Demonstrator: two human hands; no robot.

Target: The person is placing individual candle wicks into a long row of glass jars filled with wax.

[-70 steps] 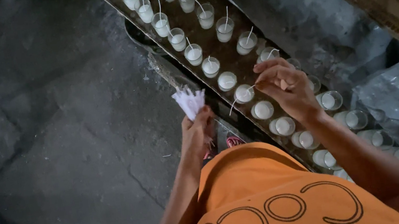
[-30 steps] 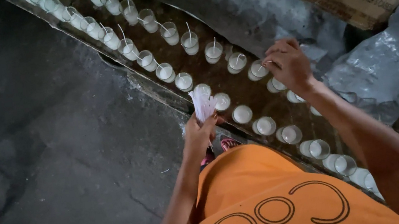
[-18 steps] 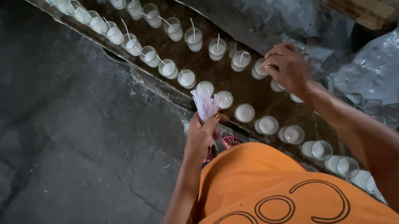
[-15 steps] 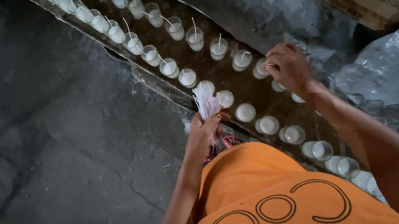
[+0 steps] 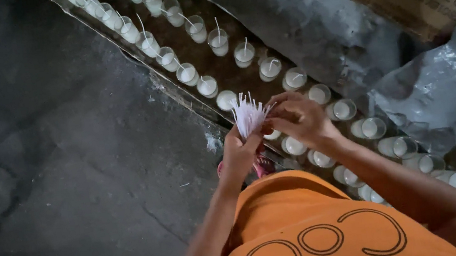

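Mid-frame, left hand (image 5: 239, 155) grips the white wick bundle (image 5: 249, 114); right hand (image 5: 298, 119) fingers pinch one out, seemingly for a wickless wax-filled glass (image 5: 226, 100).

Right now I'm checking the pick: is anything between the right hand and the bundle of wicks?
Nothing visible. The right hand has its fingertips at the white wick bundle, which the left hand holds upright above the wax-filled glasses.

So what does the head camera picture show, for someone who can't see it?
A left hand grips a bundle of white wicks while the right hand pinches at it, above two rows of wax-filled glasses on a long tray.
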